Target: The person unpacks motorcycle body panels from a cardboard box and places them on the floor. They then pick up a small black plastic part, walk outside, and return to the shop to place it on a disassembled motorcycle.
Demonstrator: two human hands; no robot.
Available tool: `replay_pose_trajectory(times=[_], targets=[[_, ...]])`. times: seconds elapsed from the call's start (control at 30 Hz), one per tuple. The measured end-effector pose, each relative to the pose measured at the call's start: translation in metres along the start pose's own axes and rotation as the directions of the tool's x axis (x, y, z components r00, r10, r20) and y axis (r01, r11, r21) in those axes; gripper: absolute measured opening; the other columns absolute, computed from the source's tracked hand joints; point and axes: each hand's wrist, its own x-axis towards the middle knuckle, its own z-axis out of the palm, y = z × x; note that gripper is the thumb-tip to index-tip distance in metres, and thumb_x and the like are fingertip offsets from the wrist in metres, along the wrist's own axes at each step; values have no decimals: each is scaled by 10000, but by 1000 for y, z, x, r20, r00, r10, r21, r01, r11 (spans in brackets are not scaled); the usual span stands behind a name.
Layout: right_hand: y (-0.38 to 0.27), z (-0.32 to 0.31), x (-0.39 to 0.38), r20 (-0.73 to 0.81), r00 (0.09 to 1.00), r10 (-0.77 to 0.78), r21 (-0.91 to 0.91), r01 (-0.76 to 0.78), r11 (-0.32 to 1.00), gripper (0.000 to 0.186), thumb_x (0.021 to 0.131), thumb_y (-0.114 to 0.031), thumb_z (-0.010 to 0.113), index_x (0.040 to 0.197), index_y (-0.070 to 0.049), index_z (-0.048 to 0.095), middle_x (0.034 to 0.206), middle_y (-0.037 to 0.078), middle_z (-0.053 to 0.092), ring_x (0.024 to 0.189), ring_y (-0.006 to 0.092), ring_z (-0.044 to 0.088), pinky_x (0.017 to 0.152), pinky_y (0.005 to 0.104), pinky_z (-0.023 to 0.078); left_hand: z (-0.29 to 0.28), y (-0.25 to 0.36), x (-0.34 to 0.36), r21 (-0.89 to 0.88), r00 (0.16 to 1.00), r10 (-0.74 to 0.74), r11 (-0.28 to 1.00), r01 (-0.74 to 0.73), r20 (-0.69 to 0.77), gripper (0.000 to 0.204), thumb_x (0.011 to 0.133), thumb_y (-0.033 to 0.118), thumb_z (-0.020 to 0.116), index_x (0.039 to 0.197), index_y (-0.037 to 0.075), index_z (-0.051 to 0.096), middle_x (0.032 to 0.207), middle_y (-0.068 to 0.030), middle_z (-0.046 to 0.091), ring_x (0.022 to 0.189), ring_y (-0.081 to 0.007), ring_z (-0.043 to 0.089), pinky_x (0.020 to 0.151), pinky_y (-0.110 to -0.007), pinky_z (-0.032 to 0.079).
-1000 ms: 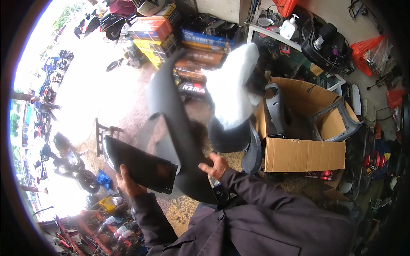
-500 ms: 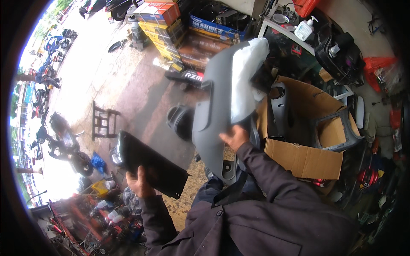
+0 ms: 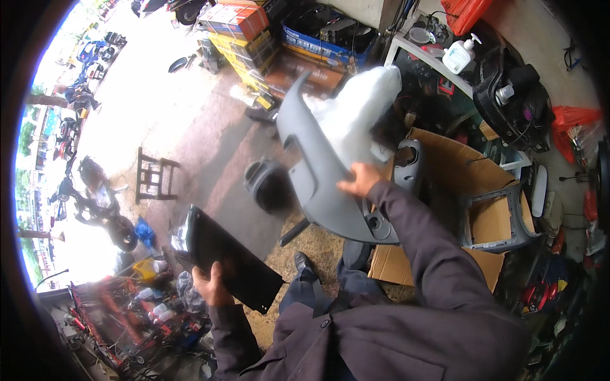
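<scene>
My left hand (image 3: 212, 283) grips a black flat panel (image 3: 230, 257) by its outer edge, low left of centre. My right hand (image 3: 357, 181) is closed on a long curved grey plastic panel (image 3: 311, 155), which lies across the white wrapped bundle (image 3: 372, 95) at upper middle. The grey panel's tip points up and its wider end, with a round recess, is toward me. An open cardboard box (image 3: 467, 162) holding grey plastic parts (image 3: 483, 241) is right of my right hand, partly hidden by my forearm. The two panels are apart.
A black rounded object (image 3: 270, 187) and dark frame (image 3: 145, 178) sit on the floor. Stacked boxes (image 3: 235, 47), a blue bin (image 3: 321, 47) and a cluttered shelf (image 3: 448, 76) stand at the back. Red-framed scrap (image 3: 127, 330) is lower left; parked scooters (image 3: 108, 222) line the left.
The grey panel has separated from the black one, moving right and tilting over toward the box with my right hand. My left hand has shifted slightly right and down with the black panel.
</scene>
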Motion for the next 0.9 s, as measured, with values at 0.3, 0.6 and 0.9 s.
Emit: replay_pose_trajectory(times=[0.3, 0.6, 0.9], targets=[[10, -47, 81, -18, 988, -155, -76, 153, 985, 669, 681, -548, 733, 953, 52, 618, 911, 259, 652, 894, 381, 638, 814, 420, 496, 36, -4, -27, 14, 998, 40, 999, -41, 39, 305, 835, 182, 717, 995, 21, 514, 951, -60, 608, 823, -127, 563, 765, -267, 468], [37, -53, 104, -141, 966, -216, -87, 205, 975, 566, 680, -477, 763, 835, 41, 592, 782, 268, 621, 779, 414, 625, 698, 445, 489, 76, -21, 12, 17, 987, -5, 1000, 3, 163, 506, 761, 169, 775, 1133, -25, 491, 1078, -110, 600, 990, -191, 580, 916, -321, 442], [74, -18, 114, -74, 997, -13, -143, 2, 990, 553, 682, -477, 765, 815, 30, 590, 776, 242, 629, 757, 391, 627, 693, 439, 490, 133, -43, 75, 31, 940, -40, 999, 31, 338, 531, 740, 230, 804, 1075, -5, 465, 1025, -71, 570, 940, -148, 532, 853, -289, 432]])
